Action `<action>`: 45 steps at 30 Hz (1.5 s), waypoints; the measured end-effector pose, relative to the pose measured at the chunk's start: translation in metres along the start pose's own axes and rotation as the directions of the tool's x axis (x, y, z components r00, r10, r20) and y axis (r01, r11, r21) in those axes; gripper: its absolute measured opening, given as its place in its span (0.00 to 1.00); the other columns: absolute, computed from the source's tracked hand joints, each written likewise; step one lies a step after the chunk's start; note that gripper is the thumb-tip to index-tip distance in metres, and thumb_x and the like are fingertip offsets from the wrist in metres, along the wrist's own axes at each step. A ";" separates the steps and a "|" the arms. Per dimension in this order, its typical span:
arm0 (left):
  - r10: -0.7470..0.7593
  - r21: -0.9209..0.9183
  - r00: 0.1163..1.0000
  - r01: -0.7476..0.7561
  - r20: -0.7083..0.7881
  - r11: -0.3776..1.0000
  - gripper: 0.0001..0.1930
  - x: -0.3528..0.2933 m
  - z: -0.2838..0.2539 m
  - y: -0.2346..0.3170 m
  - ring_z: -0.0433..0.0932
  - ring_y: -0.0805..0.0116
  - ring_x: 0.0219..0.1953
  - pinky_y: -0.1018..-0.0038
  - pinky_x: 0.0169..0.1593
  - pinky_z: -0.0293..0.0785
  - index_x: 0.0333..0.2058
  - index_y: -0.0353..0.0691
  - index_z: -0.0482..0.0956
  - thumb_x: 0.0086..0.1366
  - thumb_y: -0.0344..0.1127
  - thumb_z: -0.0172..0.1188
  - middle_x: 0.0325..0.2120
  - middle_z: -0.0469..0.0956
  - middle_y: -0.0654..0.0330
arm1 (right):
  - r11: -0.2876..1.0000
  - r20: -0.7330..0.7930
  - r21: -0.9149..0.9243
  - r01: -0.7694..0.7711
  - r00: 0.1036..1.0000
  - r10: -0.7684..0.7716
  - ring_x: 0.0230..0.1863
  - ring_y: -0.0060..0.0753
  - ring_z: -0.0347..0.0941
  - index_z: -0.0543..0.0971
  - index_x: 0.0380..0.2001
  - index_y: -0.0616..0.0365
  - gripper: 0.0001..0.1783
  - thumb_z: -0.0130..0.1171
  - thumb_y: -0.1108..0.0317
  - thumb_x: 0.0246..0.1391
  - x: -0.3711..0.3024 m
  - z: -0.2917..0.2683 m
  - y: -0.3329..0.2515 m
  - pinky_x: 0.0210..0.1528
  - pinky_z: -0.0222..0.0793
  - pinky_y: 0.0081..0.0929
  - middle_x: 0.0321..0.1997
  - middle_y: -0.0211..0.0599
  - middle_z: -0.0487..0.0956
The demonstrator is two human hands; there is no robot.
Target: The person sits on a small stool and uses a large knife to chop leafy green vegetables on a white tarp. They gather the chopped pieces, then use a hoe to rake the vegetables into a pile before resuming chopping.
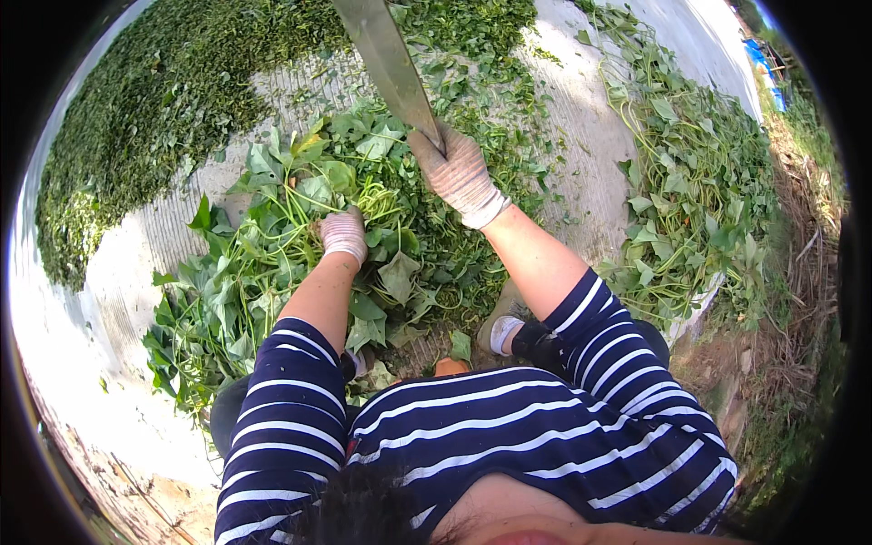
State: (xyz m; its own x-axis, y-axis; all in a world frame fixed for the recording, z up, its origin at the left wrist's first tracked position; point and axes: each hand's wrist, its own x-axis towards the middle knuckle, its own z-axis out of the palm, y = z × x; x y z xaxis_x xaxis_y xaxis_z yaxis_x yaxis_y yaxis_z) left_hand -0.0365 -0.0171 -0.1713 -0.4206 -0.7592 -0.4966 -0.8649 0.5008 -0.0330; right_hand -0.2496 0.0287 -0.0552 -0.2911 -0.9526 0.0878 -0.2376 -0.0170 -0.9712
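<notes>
My right hand (458, 174), in a striped work glove, is closed round the handle of a large knife (389, 68). Its broad grey blade points up and away, raised above the greens. Lower and to the left, my left hand (343, 234), also gloved, is closed on a bunch of leafy green vines (300, 204). The cut ends of pale stems (374, 202) stick out beside its fingers. More broad leaves hang around and below that hand, partly hiding what it grips.
A wide layer of chopped greens (173, 77) covers the far left of the ridged concrete (595, 163). Whole vines (690, 182) lie heaped at the right. Beyond them are dry stalks (808, 245) and a blue object (765, 68). My shoe (498, 329) is close below the knife hand.
</notes>
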 end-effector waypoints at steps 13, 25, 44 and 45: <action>-0.004 -0.045 0.999 0.006 0.050 0.999 0.18 -0.005 -0.004 -0.007 0.81 0.50 0.47 0.57 0.49 0.77 0.48 0.37 0.74 0.59 0.30 0.61 0.42 0.83 0.47 | 0.856 0.234 -0.459 -0.237 0.898 0.374 0.33 0.46 0.80 0.80 0.45 0.58 0.23 0.53 0.49 0.63 -0.024 -0.029 0.027 0.39 0.73 0.39 0.30 0.50 0.81; -0.059 -0.111 0.982 0.080 0.177 0.991 0.28 0.004 -0.013 -0.006 0.81 0.47 0.48 0.58 0.52 0.77 0.53 0.42 0.74 0.52 0.36 0.69 0.43 0.82 0.44 | 0.531 0.088 -0.659 -0.533 0.647 0.758 0.48 0.57 0.77 0.80 0.46 0.57 0.23 0.50 0.50 0.62 -0.110 -0.002 0.064 0.54 0.71 0.45 0.43 0.57 0.81; -0.084 -0.129 0.943 0.131 0.321 0.983 0.36 0.025 0.003 -0.008 0.80 0.52 0.51 0.59 0.53 0.78 0.57 0.45 0.73 0.48 0.46 0.73 0.50 0.80 0.49 | 0.990 -0.233 -0.038 -0.136 0.965 0.124 0.22 0.42 0.69 0.77 0.34 0.62 0.17 0.58 0.56 0.63 -0.037 0.020 0.001 0.29 0.68 0.35 0.22 0.45 0.76; -0.052 -0.100 0.944 0.089 0.326 0.991 0.37 0.027 0.004 -0.006 0.81 0.52 0.50 0.59 0.51 0.79 0.57 0.45 0.73 0.48 0.46 0.73 0.49 0.81 0.49 | 0.996 -0.297 0.021 0.083 0.952 -0.073 0.20 0.38 0.66 0.76 0.31 0.62 0.15 0.59 0.59 0.63 -0.032 0.019 -0.007 0.27 0.66 0.33 0.20 0.42 0.75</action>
State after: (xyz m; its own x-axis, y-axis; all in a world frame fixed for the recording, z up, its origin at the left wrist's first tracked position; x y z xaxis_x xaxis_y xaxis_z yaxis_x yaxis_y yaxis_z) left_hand -0.0411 -0.0389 -0.1878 -0.2629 -0.6076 -0.7495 -0.9220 0.3871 0.0096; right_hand -0.2208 0.0530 -0.0558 -0.5355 -0.8154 0.2200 -0.2412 -0.1019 -0.9651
